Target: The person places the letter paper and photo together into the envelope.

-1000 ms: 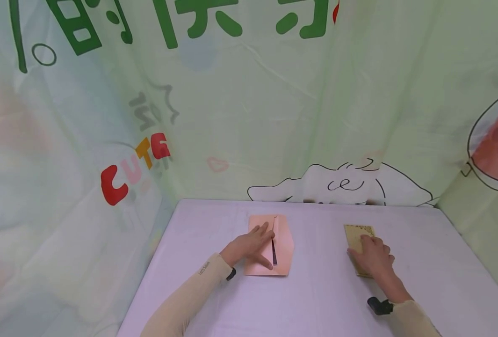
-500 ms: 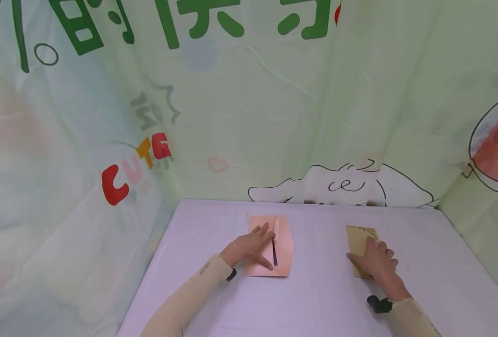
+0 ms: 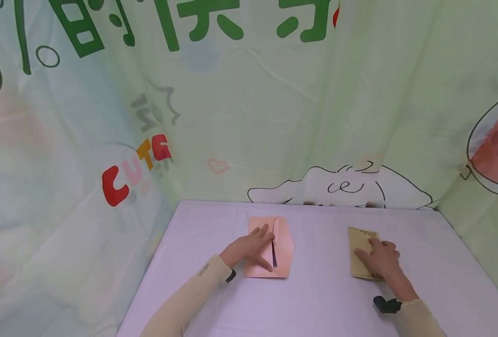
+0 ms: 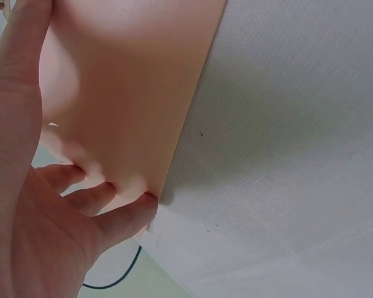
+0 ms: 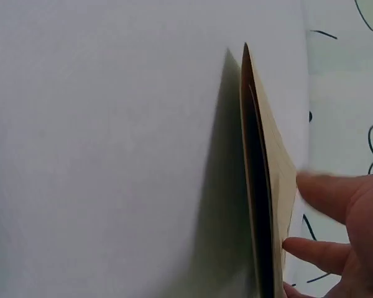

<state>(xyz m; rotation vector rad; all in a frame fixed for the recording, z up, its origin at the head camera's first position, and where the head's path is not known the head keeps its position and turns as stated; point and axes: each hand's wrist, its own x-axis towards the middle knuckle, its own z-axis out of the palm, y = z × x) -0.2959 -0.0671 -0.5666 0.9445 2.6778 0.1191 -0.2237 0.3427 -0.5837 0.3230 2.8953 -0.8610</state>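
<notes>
A pink paper envelope (image 3: 283, 243) with a slit down its face lies at the middle of the table. My left hand (image 3: 250, 245) rests on it with fingers spread. The left wrist view shows the fingertips (image 4: 140, 211) against the envelope's smooth surface (image 4: 130, 81). To the right lies a tan folded card (image 3: 358, 250) with a dark pattern along its edges. My right hand (image 3: 384, 260) is over its right side, fingers loosely bent and the thumb above its face. In the right wrist view, the card (image 5: 275, 146) gapes slightly along its near edge, and a fingertip touches it.
Both papers are on a table with a pale lilac cloth (image 3: 316, 299). A printed curtain (image 3: 249, 117) with green lettering hangs behind and on both sides. The table's far edge (image 3: 223, 202) meets it.
The tan card has shifted slightly to the right. My right hand has moved right too, and its thumb has come off the card's left edge. The left hand and envelope have stayed still.
</notes>
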